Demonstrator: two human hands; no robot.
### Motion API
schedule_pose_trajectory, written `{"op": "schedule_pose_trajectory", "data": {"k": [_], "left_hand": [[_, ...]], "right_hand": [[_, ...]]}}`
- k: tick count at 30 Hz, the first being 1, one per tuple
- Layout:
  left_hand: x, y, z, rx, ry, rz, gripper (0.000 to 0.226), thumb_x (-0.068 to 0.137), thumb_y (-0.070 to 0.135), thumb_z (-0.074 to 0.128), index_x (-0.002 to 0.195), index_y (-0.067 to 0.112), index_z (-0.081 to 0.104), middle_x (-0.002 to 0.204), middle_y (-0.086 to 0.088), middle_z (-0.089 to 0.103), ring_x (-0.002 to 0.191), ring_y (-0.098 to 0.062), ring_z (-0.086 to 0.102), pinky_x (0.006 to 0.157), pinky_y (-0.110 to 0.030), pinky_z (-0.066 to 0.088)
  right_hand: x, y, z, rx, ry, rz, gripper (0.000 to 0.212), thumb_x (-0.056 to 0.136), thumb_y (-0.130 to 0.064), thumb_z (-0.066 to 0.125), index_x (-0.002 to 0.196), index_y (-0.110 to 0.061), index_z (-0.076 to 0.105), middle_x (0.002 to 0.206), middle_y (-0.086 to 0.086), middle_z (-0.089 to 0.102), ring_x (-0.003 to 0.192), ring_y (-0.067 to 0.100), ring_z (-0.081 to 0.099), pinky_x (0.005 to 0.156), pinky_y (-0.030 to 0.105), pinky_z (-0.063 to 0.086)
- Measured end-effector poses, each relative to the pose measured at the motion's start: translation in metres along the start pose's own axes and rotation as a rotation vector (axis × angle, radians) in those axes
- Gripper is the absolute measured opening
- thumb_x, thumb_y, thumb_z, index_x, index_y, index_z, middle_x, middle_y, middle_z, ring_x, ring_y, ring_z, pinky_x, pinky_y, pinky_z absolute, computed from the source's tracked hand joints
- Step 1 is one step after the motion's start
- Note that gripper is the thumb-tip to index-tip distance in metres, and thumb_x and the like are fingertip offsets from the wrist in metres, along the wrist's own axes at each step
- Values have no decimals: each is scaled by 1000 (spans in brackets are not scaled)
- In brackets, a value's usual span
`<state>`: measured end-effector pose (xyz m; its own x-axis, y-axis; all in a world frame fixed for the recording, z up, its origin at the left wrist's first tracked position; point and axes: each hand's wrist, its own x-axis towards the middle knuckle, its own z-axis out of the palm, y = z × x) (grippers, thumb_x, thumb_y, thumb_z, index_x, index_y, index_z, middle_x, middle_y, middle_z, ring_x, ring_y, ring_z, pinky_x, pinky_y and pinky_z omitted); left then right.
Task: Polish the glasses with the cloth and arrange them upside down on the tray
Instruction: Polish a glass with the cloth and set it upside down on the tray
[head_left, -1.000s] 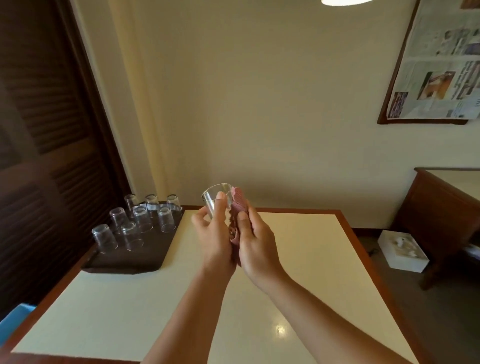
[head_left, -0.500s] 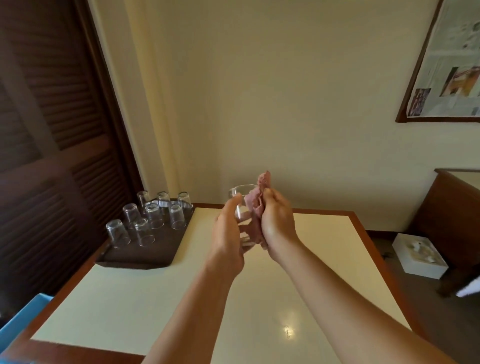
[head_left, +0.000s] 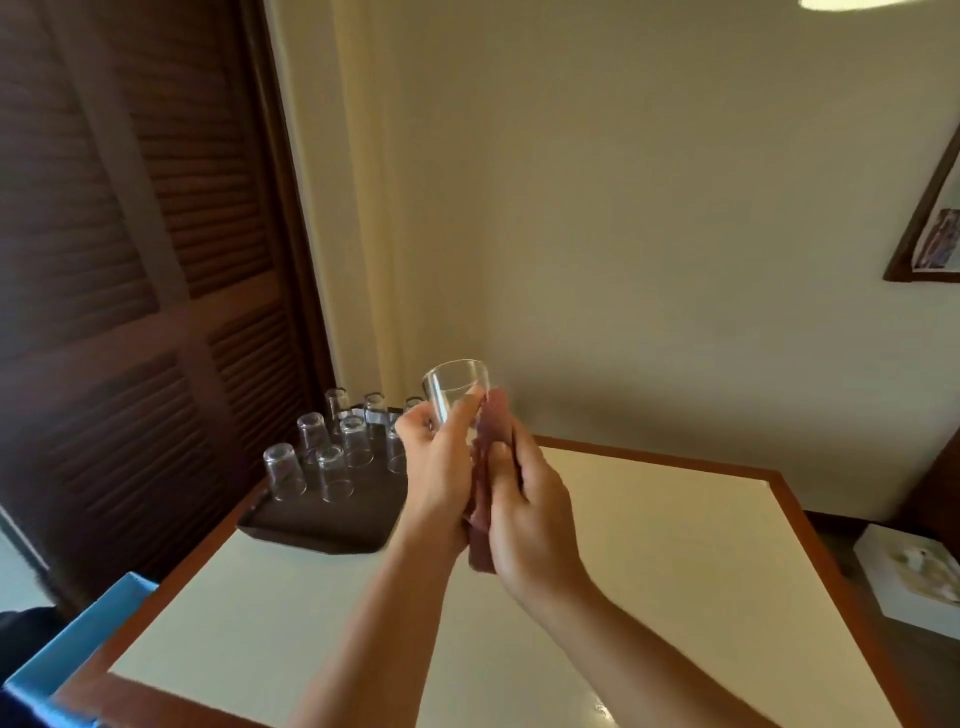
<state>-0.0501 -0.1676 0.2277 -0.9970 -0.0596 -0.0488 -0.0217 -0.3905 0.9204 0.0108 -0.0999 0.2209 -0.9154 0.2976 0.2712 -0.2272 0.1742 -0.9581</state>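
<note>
Above the cream table (head_left: 649, 545), right of the dark tray (head_left: 317, 525) of upturned glasses (head_left: 332, 470), the left hand (head_left: 441, 467) grips a clear tumbler (head_left: 457, 392); the right hand (head_left: 524, 514) clasps a pink cloth (head_left: 485, 467). Best rotate the tumbler steadily against the cloth.

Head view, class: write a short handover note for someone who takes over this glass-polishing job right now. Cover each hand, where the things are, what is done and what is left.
Left hand: grips the glass, held up over the table, mouth up.
Right hand: holds the pink cloth against the glass.
Tray: at the table's far left corner, with at least seven glasses upside down on it.
Done: those glasses are placed.
Left: finish polishing this glass, turn it over, set it on the tray.
</note>
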Motion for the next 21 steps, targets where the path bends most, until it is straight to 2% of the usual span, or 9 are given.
{"op": "schedule_pose_trajectory", "data": {"k": [2,4,6,8,9,11,14,17,21], "left_hand": [[7,1,-5,20,18,18,61,83,50,76,120,3,64,89,-11,69,72,-19,70,62,-33,55],[14,0,-10,59,-79,-24,25,97,36,65,89,15,77,72,-4,71,64,-15,69,59,-27,54],[18,1,-15,91,-246,-86,35,98,37,57,78,19,80,71,-5,73,66,-17,69,57,-23,52],[35,5,-26,68,-297,-146,36,90,48,63,92,18,82,91,-15,75,81,-22,73,67,-30,56],[45,7,-34,5,-287,-167,37,85,52,68,91,17,81,88,-15,70,76,-22,71,65,-30,56],[65,5,-48,-107,-230,-182,50,79,59,76,91,10,75,78,-9,67,61,-19,67,56,-27,55],[79,-1,-53,-213,-114,-162,74,69,62,87,114,7,68,114,-16,75,102,-31,74,97,-47,56],[98,-11,-60,-90,-18,-12,41,79,50,88,86,21,60,93,-22,68,86,-35,73,92,-50,58],[138,-16,-94,211,32,-54,59,71,62,89,105,23,61,107,-16,73,102,-36,74,93,-54,60]], "right_hand": [[10,1,7,32,-26,-21,33,110,-29,37,134,-34,60,106,-8,73,90,4,71,78,20,57],[44,1,16,87,89,54,32,109,-32,38,122,-25,66,103,0,75,90,15,72,80,30,57],[65,-3,22,16,170,95,32,107,-37,40,112,-23,68,101,2,75,91,21,72,82,39,58],[59,-3,36,-73,141,-22,29,108,-31,42,122,-34,67,112,-10,75,99,6,71,88,29,57],[54,1,43,-122,97,-77,31,108,-28,42,128,-41,63,117,-19,72,102,-3,68,90,21,55],[46,8,58,-115,22,-58,31,109,-31,40,123,-51,59,103,-19,74,88,-3,70,79,22,58],[63,13,72,167,107,312,34,109,-36,38,102,-34,71,78,0,75,64,17,70,51,29,53],[90,16,90,538,165,796,40,104,-24,38,95,-11,75,86,16,76,80,31,72,62,36,55],[105,48,121,466,232,952,39,103,-14,33,106,-5,71,95,22,69,84,37,66,60,38,56]]}}
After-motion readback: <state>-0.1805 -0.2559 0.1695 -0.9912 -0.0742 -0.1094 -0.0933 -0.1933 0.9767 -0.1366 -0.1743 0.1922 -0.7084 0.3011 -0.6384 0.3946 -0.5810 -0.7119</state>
